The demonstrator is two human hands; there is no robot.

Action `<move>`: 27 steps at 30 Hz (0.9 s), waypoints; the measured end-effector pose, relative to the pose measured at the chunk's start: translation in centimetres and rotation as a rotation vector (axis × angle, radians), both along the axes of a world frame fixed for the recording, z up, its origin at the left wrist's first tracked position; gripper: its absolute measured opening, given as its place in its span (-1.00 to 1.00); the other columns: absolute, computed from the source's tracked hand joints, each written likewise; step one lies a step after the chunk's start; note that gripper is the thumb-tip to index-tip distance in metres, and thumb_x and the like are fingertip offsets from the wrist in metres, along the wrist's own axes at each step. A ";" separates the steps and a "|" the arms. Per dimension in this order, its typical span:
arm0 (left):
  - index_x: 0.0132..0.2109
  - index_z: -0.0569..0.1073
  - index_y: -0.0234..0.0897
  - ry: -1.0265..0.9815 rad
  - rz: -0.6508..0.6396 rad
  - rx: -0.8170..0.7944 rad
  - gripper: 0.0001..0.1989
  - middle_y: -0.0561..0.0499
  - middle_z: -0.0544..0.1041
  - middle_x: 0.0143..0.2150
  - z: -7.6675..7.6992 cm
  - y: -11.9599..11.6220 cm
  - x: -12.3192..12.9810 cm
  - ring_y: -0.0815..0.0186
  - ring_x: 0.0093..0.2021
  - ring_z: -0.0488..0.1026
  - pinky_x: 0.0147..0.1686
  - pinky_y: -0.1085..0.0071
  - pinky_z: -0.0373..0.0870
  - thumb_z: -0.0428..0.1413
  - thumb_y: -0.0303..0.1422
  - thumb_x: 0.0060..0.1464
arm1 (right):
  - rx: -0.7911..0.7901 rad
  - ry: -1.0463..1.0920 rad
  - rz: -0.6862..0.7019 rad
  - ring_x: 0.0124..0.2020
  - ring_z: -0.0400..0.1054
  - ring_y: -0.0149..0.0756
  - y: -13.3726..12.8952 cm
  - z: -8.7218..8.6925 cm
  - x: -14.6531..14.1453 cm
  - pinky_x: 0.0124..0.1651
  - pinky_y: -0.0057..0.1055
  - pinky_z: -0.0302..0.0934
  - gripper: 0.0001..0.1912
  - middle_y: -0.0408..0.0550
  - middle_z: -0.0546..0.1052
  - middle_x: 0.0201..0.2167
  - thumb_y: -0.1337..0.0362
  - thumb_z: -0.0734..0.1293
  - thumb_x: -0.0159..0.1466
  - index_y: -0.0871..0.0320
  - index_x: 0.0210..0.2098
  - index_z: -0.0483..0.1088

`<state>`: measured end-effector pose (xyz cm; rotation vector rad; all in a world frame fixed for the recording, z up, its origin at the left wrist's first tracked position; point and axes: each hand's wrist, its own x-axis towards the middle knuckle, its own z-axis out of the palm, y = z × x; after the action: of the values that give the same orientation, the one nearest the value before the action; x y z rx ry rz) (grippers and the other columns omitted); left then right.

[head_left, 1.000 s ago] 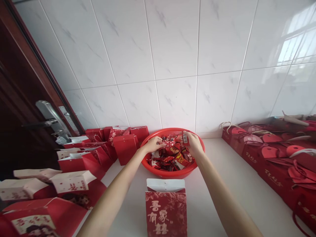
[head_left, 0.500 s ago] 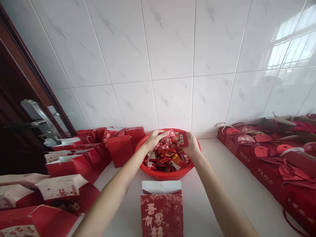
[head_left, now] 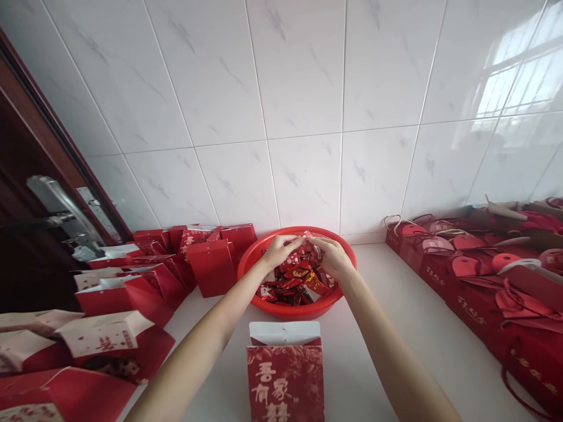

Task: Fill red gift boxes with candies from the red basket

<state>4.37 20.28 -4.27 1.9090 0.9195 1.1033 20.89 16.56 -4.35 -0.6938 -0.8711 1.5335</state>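
Observation:
A red plastic basket [head_left: 299,310] stands against the tiled wall, holding many wrapped candies [head_left: 295,281], mostly red. Above its back part my left hand [head_left: 281,249] pinches a small red candy with white dots [head_left: 307,235]. The fingertips of my right hand [head_left: 333,256] meet it from the right; whether they hold something of their own is hidden. In front of the basket, nearest to me, stands a red paper box [head_left: 285,381] with white characters, its top open and its white flap raised.
Red paper boxes [head_left: 211,269], several open, crowd the left side by a dark door with a metal handle [head_left: 70,205]. Along the right stand red gift boxes [head_left: 470,305] with ribbons and rope handles. White tiles [head_left: 303,176] form the wall behind.
The red packet with a pale label in my right hand no longer shows there. My right hand has moved left, and its fingertips now meet those of my left hand. The view has shifted slightly.

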 end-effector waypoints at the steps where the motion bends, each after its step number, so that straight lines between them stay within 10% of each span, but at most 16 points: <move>1: -0.24 0.64 -0.29 0.012 -0.017 0.005 -0.53 -0.03 0.64 -0.26 0.1 -0.2 0.0 0.13 -0.17 0.53 -0.12 0.29 0.41 0.18 0.06 0.05 | -0.003 -0.014 0.004 -0.44 0.44 -0.26 -0.1 0.0 0.0 -0.41 -0.39 0.30 -0.78 -0.07 0.57 -0.51 0.23 0.57 -0.05 0.19 -0.45 0.54; 12: -0.30 0.59 -0.30 -0.033 0.058 -0.114 -0.55 -0.03 0.61 -0.36 0.7 -0.5 -0.3 0.18 -0.26 0.52 -0.15 0.29 0.44 0.00 -0.03 0.15 | 0.014 -0.058 -0.162 -0.53 0.41 -0.29 -0.8 0.3 -0.1 -0.45 -0.39 0.32 -0.81 -0.12 0.56 -0.56 0.21 0.53 -0.03 0.15 -0.48 0.50; 21: -0.74 0.37 -0.21 0.506 0.384 -0.328 -0.71 -0.01 0.36 -0.79 -1.8 0.6 -2.9 0.22 -0.68 0.37 -0.49 0.32 0.33 0.13 -0.44 -0.14 | -0.053 -0.085 -0.296 -0.60 0.29 -0.35 0.3 -0.6 -0.1 -0.57 -0.41 0.19 -0.72 -0.20 0.47 -0.61 0.10 0.51 0.01 0.09 -0.50 0.37; 27: -0.66 0.40 -0.23 0.602 0.447 -0.284 -0.79 0.03 0.41 -0.71 -2.7 1.4 -3.5 0.24 -0.66 0.37 -0.45 0.30 0.31 0.15 -0.51 -0.16 | -0.057 -0.086 -0.286 -0.54 0.33 -0.32 0.4 -0.7 -0.2 -0.49 -0.37 0.27 -0.71 -0.18 0.47 -0.58 0.11 0.52 0.02 0.08 -0.50 0.36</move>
<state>0.91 21.69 -7.01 1.8628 1.7991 0.5690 20.66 17.00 -5.07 -0.8914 -0.7578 1.2833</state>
